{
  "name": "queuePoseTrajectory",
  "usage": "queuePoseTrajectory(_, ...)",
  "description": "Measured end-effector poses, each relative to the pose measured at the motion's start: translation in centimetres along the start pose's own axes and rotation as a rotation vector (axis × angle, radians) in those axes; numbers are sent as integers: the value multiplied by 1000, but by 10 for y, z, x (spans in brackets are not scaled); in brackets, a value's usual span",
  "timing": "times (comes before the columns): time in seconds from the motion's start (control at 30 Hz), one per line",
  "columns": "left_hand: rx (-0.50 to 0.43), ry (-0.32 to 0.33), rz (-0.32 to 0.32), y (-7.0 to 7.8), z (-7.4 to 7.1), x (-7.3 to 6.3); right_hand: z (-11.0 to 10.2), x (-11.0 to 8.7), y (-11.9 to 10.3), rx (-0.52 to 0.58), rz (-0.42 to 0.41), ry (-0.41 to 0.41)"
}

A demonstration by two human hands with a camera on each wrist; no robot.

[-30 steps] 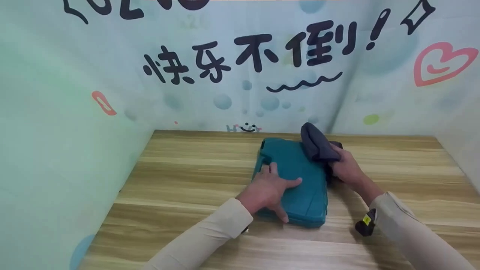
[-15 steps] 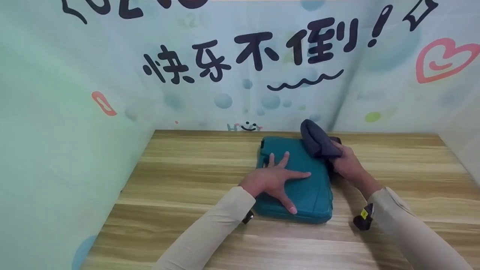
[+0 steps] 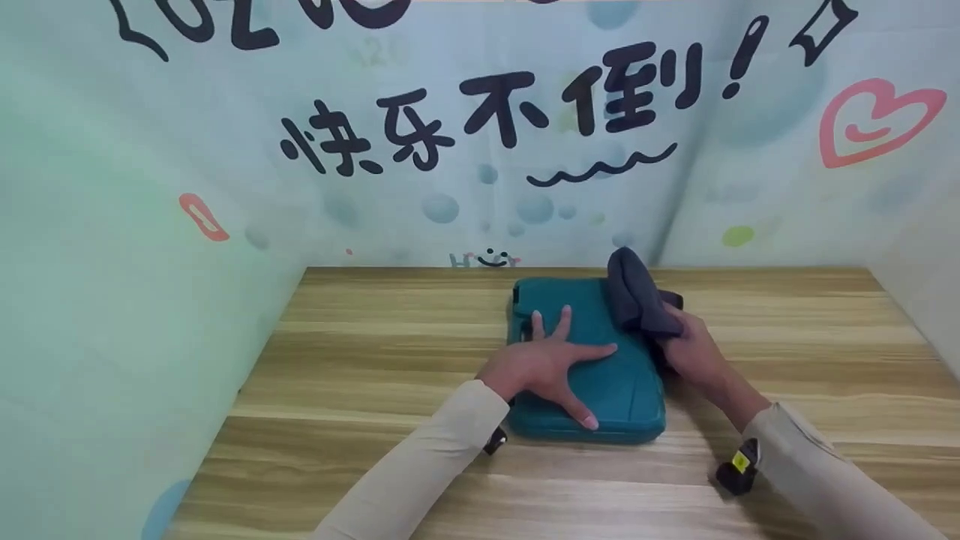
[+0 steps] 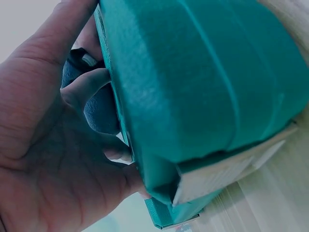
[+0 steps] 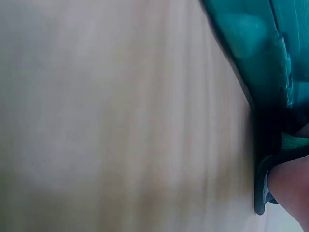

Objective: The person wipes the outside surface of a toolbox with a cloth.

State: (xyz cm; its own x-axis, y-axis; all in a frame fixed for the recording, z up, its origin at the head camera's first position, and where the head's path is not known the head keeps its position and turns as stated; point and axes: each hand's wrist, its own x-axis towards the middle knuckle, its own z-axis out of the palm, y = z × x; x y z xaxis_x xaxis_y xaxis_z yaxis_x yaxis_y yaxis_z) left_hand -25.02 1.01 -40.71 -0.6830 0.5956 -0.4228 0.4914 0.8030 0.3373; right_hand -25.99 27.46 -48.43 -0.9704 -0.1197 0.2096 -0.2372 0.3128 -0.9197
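Note:
A teal plastic case lies flat on the wooden table. My left hand rests on its top with fingers and thumb spread straight; the left wrist view shows the same hand against the case's edge. At the case's far right corner, my right hand grips a dark grey folded cloth, part of which lies over the case and part hangs down its right side. In the right wrist view the cloth and a bit of the right hand show beside the case's side.
The wood-grain table stretches around the case on all sides. A printed backdrop with dark lettering rises behind it, and a pale green wall stands at the left. A small black wrist camera hangs under the right sleeve.
The left hand has slid forward and spread its fingers flatter over the case. The case's near end has swung slightly to the right. The right hand keeps its grip on the cloth, hardly moved.

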Motion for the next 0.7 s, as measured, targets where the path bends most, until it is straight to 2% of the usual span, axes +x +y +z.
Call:
queuePoseTrajectory(0.37, 2, 4, 3, 1, 3, 2, 1, -32, -4, -27, -12, 27)
queuePoseTrajectory(0.57, 0, 5, 0, 2, 2, 2, 4, -46, -8, -37, -75, 27)
queuePoseTrajectory(0.7, -6, 2, 4, 3, 1, 3, 4, -55, -11, -81, -85, 44)
